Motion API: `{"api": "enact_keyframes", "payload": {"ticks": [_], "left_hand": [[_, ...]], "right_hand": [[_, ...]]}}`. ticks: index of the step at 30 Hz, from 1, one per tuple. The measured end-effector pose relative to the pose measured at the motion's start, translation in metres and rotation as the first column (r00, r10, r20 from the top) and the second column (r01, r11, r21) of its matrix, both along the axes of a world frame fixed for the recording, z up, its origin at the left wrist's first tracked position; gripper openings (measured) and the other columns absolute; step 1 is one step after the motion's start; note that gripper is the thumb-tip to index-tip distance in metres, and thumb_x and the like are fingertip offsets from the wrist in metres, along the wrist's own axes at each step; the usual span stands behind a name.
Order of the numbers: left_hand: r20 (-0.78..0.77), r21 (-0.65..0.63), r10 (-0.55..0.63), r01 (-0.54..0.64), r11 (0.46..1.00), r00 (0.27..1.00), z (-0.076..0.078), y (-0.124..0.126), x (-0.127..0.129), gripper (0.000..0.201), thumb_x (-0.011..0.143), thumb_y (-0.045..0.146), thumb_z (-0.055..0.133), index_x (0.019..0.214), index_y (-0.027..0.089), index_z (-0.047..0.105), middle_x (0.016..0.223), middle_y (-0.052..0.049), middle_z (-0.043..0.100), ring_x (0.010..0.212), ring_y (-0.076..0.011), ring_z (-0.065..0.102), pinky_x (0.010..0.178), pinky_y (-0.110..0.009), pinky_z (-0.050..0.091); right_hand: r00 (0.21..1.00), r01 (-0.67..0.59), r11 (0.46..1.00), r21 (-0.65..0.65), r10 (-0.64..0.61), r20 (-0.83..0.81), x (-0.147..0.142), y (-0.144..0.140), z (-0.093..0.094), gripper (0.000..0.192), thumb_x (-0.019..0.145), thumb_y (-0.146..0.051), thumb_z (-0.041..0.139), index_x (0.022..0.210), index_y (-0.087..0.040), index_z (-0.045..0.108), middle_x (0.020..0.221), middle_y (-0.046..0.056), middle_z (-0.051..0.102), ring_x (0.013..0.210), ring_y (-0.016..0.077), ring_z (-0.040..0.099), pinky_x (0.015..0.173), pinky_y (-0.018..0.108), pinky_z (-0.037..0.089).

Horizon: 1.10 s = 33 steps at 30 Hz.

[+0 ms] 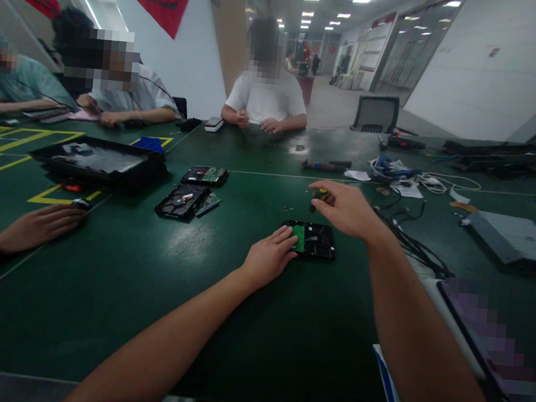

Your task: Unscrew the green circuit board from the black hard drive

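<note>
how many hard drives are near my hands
3: a drive under your left hand; two left of it, the nearer drive and the farther drive. More may be hidden elsewhere.

The left hand point(270, 254) covers one end of the hard drive point(321, 240) and part of its green circuit board point(299, 236), so I can't see what lies beneath. Much of the screwdriver point(320, 196) is tucked inside the right hand point(349, 208), its tip too fine to tell whether it touches anything. Those specks point(286, 209) beyond the drive are too small to name. The white-shirted person point(268, 94) opposite has a blurred-out head. The screen point(482, 326) is pixelated, and the metal case point(522, 239) runs past the right edge.
</note>
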<state>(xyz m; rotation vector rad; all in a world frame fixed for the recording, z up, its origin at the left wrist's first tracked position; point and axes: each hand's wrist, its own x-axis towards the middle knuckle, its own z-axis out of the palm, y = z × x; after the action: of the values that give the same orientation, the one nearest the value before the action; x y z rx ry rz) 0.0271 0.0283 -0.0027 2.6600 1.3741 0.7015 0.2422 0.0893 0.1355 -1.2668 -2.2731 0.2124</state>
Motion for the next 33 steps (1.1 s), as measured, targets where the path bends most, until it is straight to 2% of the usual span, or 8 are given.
{"api": "enact_keyframes", "payload": {"ticks": [4, 7, 12, 20, 26, 33], "left_hand": [[0.008, 0.0, -0.001, 0.001, 1.0, 1.0, 0.0, -0.0005, 0.0001, 0.04, 0.101, 0.034, 0.056, 0.139, 0.02, 0.06, 0.152, -0.011, 0.054, 0.147, -0.0244, 0.044, 0.117, -0.043, 0.046], [0.012, 0.0, -0.003, 0.003, 1.0, 1.0, 0.0005, -0.0008, 0.0001, 0.04, 0.102, 0.034, 0.056, 0.139, 0.019, 0.061, 0.152, -0.011, 0.055, 0.147, -0.0245, 0.044, 0.117, -0.044, 0.046], [0.006, -0.004, -0.002, 0.002, 1.0, 1.0, 0.001, -0.0009, 0.0001, 0.04, 0.103, 0.034, 0.054, 0.139, 0.02, 0.06, 0.153, -0.01, 0.054, 0.148, -0.0238, 0.043, 0.118, -0.044, 0.046], [0.004, -0.023, 0.01, -0.01, 1.0, 1.0, 0.0023, -0.0016, 0.0002, 0.041, 0.102, 0.035, 0.055, 0.14, 0.022, 0.06, 0.154, -0.009, 0.053, 0.148, -0.0235, 0.042, 0.118, -0.044, 0.046], [-0.003, -0.024, 0.003, -0.003, 1.0, 1.0, 0.0015, -0.0007, -0.0001, 0.041, 0.102, 0.035, 0.055, 0.141, 0.021, 0.059, 0.154, -0.009, 0.052, 0.148, -0.0232, 0.042, 0.119, -0.043, 0.044], [-0.003, -0.021, 0.004, -0.004, 1.0, 1.0, 0.0005, -0.0003, 0.0001, 0.041, 0.102, 0.035, 0.054, 0.14, 0.02, 0.06, 0.153, -0.01, 0.053, 0.148, -0.0236, 0.042, 0.118, -0.043, 0.045]], "right_hand": [[1.0, 0.028, 0.999, 0.026, -0.028, 0.0, -0.0026, 0.0, -0.0002, 0.036, 0.095, -0.035, 0.059, 0.125, -0.02, 0.071, 0.106, 0.01, 0.077, 0.092, 0.0259, 0.07, 0.084, 0.041, 0.051], [0.999, 0.027, 1.0, -0.004, -0.027, -0.03, -0.0046, -0.0008, 0.0002, 0.037, 0.098, -0.039, 0.054, 0.123, -0.02, 0.073, 0.104, 0.01, 0.077, 0.091, 0.0254, 0.07, 0.083, 0.04, 0.05], [0.997, 0.011, 0.998, -0.065, -0.016, -0.077, -0.0055, -0.0023, 0.0005, 0.035, 0.099, -0.039, 0.055, 0.123, -0.022, 0.073, 0.1, 0.008, 0.078, 0.086, 0.0239, 0.071, 0.081, 0.039, 0.051], [0.997, -0.001, 0.998, -0.062, -0.004, -0.071, -0.0051, -0.0027, 0.0017, 0.033, 0.098, -0.039, 0.055, 0.122, -0.023, 0.072, 0.1, 0.008, 0.077, 0.085, 0.023, 0.07, 0.078, 0.037, 0.05], [0.987, 0.093, 0.995, -0.047, -0.098, -0.128, -0.0038, 0.0004, -0.0027, 0.03, 0.09, -0.042, 0.068, 0.11, -0.021, 0.065, 0.098, 0.009, 0.074, 0.084, 0.0245, 0.068, 0.074, 0.038, 0.05], [0.984, 0.086, 0.994, -0.066, -0.096, -0.153, -0.0032, 0.0005, -0.0043, 0.027, 0.089, -0.043, 0.069, 0.103, -0.022, 0.059, 0.094, 0.008, 0.073, 0.082, 0.0238, 0.067, 0.07, 0.037, 0.05]]}}
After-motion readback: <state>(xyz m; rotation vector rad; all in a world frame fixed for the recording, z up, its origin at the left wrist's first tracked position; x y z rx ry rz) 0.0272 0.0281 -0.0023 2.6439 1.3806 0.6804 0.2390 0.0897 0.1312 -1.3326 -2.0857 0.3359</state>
